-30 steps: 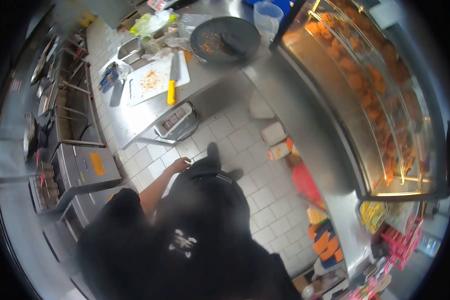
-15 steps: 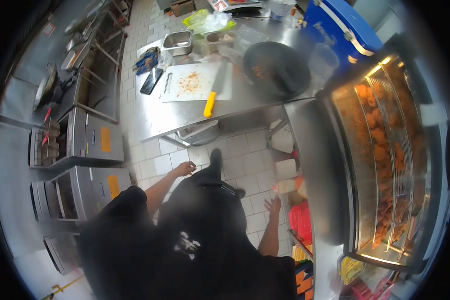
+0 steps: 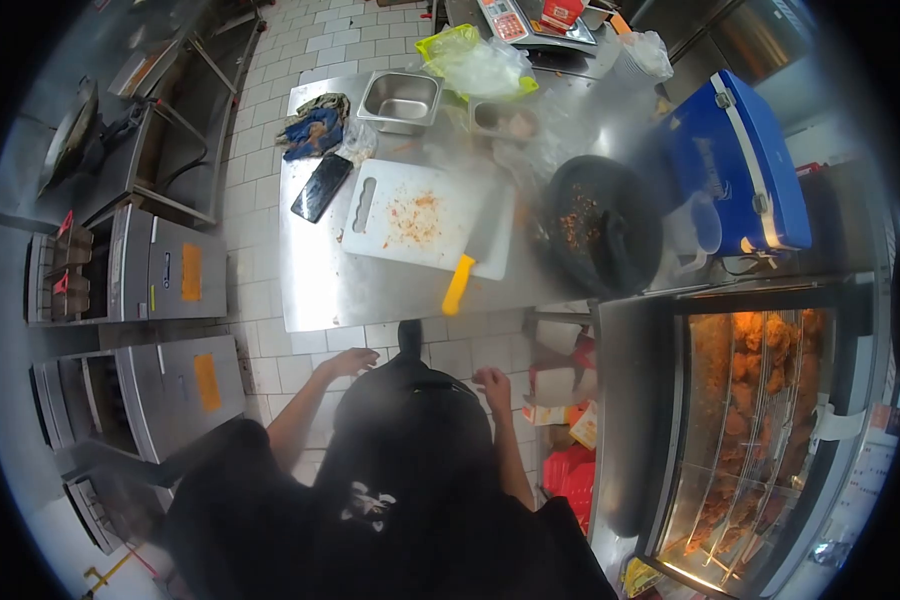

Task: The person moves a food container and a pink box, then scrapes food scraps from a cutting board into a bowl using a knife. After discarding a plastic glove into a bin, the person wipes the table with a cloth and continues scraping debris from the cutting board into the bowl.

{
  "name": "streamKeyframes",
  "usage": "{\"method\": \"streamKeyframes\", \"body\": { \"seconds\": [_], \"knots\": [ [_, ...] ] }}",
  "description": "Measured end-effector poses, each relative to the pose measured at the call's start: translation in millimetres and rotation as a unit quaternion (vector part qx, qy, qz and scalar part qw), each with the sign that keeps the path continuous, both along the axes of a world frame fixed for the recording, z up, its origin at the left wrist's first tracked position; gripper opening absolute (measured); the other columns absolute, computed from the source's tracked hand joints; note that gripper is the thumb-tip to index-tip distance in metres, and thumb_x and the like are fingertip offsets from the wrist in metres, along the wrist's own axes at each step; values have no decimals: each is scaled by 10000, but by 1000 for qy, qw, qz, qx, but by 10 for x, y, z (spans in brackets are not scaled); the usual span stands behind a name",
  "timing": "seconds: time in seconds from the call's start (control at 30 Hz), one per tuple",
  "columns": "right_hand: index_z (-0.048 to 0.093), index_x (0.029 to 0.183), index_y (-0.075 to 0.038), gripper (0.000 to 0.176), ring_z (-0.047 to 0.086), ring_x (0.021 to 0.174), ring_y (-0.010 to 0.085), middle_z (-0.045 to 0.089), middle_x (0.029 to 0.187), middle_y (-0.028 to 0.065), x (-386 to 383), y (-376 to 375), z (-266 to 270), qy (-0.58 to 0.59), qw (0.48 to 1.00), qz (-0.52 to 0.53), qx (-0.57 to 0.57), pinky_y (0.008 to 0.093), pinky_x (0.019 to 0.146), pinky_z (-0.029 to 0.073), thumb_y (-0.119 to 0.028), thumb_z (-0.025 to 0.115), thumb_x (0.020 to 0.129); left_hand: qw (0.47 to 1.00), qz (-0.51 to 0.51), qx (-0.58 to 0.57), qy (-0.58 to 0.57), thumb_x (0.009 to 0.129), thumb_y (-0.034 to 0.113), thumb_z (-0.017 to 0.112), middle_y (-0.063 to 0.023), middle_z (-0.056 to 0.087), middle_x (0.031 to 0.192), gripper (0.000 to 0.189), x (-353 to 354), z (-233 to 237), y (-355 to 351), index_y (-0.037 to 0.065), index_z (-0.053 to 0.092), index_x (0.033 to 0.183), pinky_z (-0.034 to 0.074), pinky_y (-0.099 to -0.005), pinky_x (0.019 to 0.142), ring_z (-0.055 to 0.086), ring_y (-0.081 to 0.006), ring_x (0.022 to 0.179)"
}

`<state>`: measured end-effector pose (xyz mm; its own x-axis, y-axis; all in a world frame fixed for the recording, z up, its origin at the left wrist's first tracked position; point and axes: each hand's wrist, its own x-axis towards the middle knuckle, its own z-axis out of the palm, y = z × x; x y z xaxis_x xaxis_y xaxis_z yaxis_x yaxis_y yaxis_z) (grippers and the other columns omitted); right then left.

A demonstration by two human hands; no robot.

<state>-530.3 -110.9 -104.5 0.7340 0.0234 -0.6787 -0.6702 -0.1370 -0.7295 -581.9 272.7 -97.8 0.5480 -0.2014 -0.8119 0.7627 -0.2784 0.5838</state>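
Note:
My left hand [image 3: 353, 362] hangs by my side with its fingers loosely stretched and nothing in it, just short of the steel table's [image 3: 310, 285] front edge. On the other side, my right hand [image 3: 492, 382] is held before my body, fingers loosely bent and slightly apart, also without anything in it. Ahead on the table lies a white cutting board [image 3: 425, 245] with orange-brown crumbs. A knife with a yellow handle [image 3: 458, 285] rests across its right part, handle sticking out over the near edge. To the right stands a black round pan [image 3: 625, 215] with dark bits inside.
A phone [image 3: 322, 188], a crumpled cloth [image 3: 313, 127], a steel container [image 3: 401, 103] and plastic bags [image 3: 482, 65] occupy the table. At right stand a blue cooler [image 3: 735, 165], a clear jug [image 3: 697, 228] and a lit display cabinet [image 3: 750, 420] of fried food. Fryers [image 3: 170, 380] line the left.
The table and its things appear nearer, as I have come forward. My right hand has moved inward and up toward the table, its fingers less spread. My left hand stays low.

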Motion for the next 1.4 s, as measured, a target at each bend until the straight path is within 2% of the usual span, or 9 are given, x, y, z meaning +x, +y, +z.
{"method": "streamKeyframes", "body": {
  "seconds": [0.27,0.47,0.6,0.8,1.07,1.17,1.27,1.33,1.4],
  "knots": [
    [618,889,-22,273,626,662,168,648,729,80,1074,864,1227,-200,948,196,-148,308,627,479,-295,618,892,983,19,-155,-92,976,445,435,-105,676,1047,508,1069,1236,-36,3,621,1143,479,-332,902,633,-206,1004],
    [604,865,-39,323,637,677,260,658,723,103,1517,1113,1129,-325,899,169,-239,374,637,490,-360,643,862,842,290,219,-399,932,252,551,-102,674,893,278,1646,836,79,-1,635,1012,468,-301,790,630,-190,874],
    [605,836,-42,407,647,708,267,660,731,107,1669,1111,1027,-271,912,213,-222,372,636,491,-447,653,832,756,319,390,-418,871,229,604,-157,609,1072,323,1955,569,264,34,591,1129,438,-386,889,571,-302,1016],
    [663,781,-44,518,663,745,291,678,754,112,1882,1146,998,-184,878,347,-272,392,663,504,-562,646,784,784,286,428,-347,831,322,650,-227,613,1084,417,2056,663,221,31,595,1124,437,-407,914,561,-359,1062],
    [688,801,-29,518,675,737,281,687,735,124,1962,1061,863,-164,906,328,-211,394,688,513,-545,654,768,779,260,439,-363,824,257,648,-138,617,1034,277,1868,396,409,69,600,1022,477,-399,814,612,-304,914],
    [691,803,-31,493,676,728,273,688,724,114,2001,1031,809,-172,899,326,-237,396,690,514,-519,662,741,791,260,416,-366,829,192,663,-174,650,909,266,1853,475,468,-19,601,978,499,-343,710,630,-238,771],
    [689,823,-36,480,676,742,268,692,744,115,2054,987,1082,-141,893,356,-236,404,696,513,-503,656,718,705,284,382,-527,827,151,657,-134,635,739,205,1948,682,492,-17,606,933,494,-337,625,597,-204,626],
    [681,855,-41,484,670,783,280,694,805,130,2084,895,1203,-96,891,380,-230,403,713,511,-502,648,707,795,266,402,-368,813,106,655,-100,586,595,149,2049,828,519,-13,609,890,482,-355,561,533,-207,498],
    [673,859,-41,472,661,793,300,688,819,142,2069,755,1059,-160,902,327,-232,408,716,505,-488,647,711,785,235,453,-352,779,124,689,-105,579,551,179,2146,816,550,-18,609,852,486,-355,544,554,-220,477]
  ]
}}
